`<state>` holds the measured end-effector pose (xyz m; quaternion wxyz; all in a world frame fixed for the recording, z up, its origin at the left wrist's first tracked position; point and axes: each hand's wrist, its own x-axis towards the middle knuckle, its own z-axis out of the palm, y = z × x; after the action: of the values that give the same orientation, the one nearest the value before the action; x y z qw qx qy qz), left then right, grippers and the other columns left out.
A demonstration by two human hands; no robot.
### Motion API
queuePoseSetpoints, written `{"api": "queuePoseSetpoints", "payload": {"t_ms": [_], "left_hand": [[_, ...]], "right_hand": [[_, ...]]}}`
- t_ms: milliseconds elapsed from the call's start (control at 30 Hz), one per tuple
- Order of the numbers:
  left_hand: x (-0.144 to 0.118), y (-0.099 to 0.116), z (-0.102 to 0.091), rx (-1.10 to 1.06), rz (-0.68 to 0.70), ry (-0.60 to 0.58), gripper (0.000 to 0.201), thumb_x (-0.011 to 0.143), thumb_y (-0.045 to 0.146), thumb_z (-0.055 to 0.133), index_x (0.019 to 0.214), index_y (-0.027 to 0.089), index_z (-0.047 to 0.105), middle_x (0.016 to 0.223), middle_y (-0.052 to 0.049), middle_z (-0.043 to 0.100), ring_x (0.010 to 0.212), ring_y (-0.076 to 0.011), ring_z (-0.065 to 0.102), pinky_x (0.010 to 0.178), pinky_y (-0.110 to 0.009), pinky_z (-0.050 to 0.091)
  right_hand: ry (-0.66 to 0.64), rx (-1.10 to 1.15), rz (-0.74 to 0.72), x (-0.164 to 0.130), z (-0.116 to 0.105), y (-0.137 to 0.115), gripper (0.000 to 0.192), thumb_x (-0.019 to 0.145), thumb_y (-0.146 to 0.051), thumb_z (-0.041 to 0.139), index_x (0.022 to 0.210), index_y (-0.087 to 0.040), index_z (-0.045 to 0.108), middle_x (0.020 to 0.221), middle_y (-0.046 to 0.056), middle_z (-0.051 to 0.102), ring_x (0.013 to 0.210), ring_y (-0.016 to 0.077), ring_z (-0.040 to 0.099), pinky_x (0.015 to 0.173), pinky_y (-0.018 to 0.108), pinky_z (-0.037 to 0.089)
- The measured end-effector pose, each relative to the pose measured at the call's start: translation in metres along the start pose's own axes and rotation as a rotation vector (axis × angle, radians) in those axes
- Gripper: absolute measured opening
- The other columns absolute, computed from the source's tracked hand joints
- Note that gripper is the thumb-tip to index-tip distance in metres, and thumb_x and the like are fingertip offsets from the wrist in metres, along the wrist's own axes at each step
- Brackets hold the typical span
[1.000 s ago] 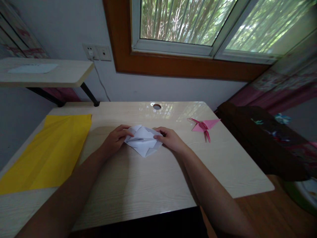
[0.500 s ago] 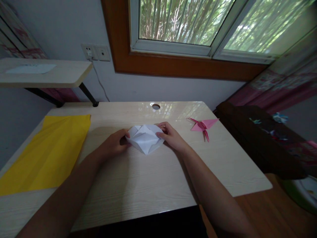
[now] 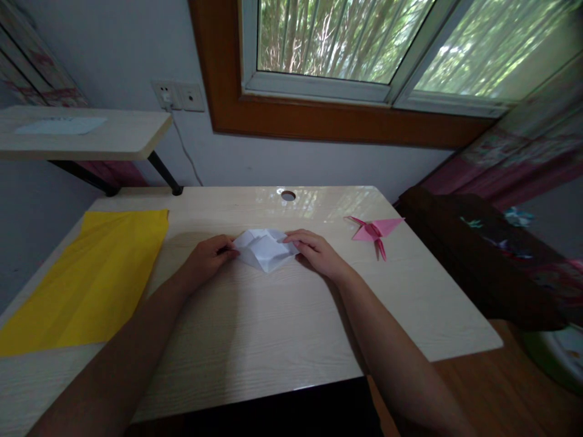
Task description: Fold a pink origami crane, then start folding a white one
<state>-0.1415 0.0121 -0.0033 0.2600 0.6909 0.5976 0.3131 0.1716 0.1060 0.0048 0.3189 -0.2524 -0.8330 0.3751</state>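
Observation:
A partly folded sheet of white paper [image 3: 265,250] lies between my hands near the middle of the desk, with creases and a pointed flap toward me. My left hand [image 3: 210,255] pinches its left corner between thumb and fingers. On the other side, my right hand [image 3: 316,250] has its fingers over the paper's right edge, the thumb close beneath them. Part of that right edge is hidden under the fingers.
A pink origami crane [image 3: 374,230] sits on the desk [image 3: 282,328] to the right. Yellow paper [image 3: 91,279] lies at the left, below a raised shelf [image 3: 132,136] on black legs. A round cable hole [image 3: 288,195] is at the back.
The white paper has flattened somewhat, its near point drawing back from me. My right fingers have shifted further over its right edge, and my left fingers have closed more tightly.

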Motion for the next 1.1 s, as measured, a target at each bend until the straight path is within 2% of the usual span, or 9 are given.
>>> {"api": "queuePoseSetpoints", "payload": {"t_ms": [100, 267, 333, 467, 733, 1100], "left_hand": [[0.000, -0.001, -0.001, 0.016, -0.009, 0.021, 0.021, 0.089, 0.041, 0.062, 0.083, 0.021, 0.067, 0.091, -0.002, 0.073, 0.082, -0.0203, 0.065, 0.075, -0.031, 0.047], [0.000, -0.005, -0.002, 0.003, 0.012, 0.070, 0.018, 0.089, 0.039, 0.065, 0.085, 0.022, 0.070, 0.092, -0.001, 0.074, 0.084, -0.0204, 0.066, 0.078, -0.031, 0.048], [0.000, -0.006, -0.002, 0.005, 0.023, 0.081, 0.017, 0.088, 0.037, 0.066, 0.085, 0.022, 0.071, 0.096, -0.002, 0.075, 0.088, -0.0210, 0.067, 0.080, -0.032, 0.049], [-0.001, -0.007, -0.004, 0.030, 0.054, 0.070, 0.014, 0.088, 0.033, 0.064, 0.084, 0.022, 0.071, 0.091, -0.002, 0.074, 0.084, -0.0205, 0.068, 0.078, -0.032, 0.050], [-0.002, -0.014, -0.008, 0.080, 0.122, 0.057, 0.013, 0.090, 0.028, 0.061, 0.091, 0.023, 0.072, 0.096, -0.003, 0.074, 0.089, -0.0210, 0.068, 0.083, -0.034, 0.052], [-0.003, -0.010, -0.006, 0.135, 0.113, 0.062, 0.017, 0.089, 0.039, 0.066, 0.088, 0.023, 0.070, 0.094, -0.002, 0.072, 0.084, -0.0194, 0.066, 0.076, -0.031, 0.048]], "right_hand": [[-0.072, 0.021, 0.037, -0.001, -0.005, -0.005, 0.030, 0.102, -0.037, 0.050, 0.109, -0.025, 0.076, 0.112, 0.008, 0.072, 0.107, 0.0202, 0.066, 0.097, 0.038, 0.051], [-0.115, -0.123, -0.047, -0.002, -0.006, 0.002, 0.028, 0.084, -0.041, 0.076, 0.108, -0.026, 0.078, 0.110, 0.008, 0.073, 0.105, 0.0232, 0.067, 0.096, 0.038, 0.053], [-0.102, -0.220, -0.072, -0.003, -0.006, 0.008, 0.017, 0.090, -0.034, 0.071, 0.103, -0.027, 0.080, 0.109, 0.008, 0.074, 0.104, 0.0233, 0.068, 0.096, 0.040, 0.053], [-0.064, -0.313, -0.115, -0.004, -0.007, 0.015, 0.015, 0.093, -0.027, 0.066, 0.098, -0.026, 0.081, 0.106, 0.008, 0.076, 0.100, 0.0235, 0.069, 0.092, 0.040, 0.055], [-0.030, -0.352, -0.125, -0.006, -0.008, 0.019, 0.017, 0.093, -0.026, 0.066, 0.101, -0.027, 0.081, 0.102, 0.008, 0.076, 0.097, 0.0227, 0.070, 0.088, 0.038, 0.058], [-0.041, -0.417, -0.114, -0.006, -0.006, 0.017, 0.018, 0.093, -0.035, 0.067, 0.100, -0.026, 0.081, 0.103, 0.009, 0.075, 0.099, 0.0232, 0.069, 0.091, 0.039, 0.056]]}}
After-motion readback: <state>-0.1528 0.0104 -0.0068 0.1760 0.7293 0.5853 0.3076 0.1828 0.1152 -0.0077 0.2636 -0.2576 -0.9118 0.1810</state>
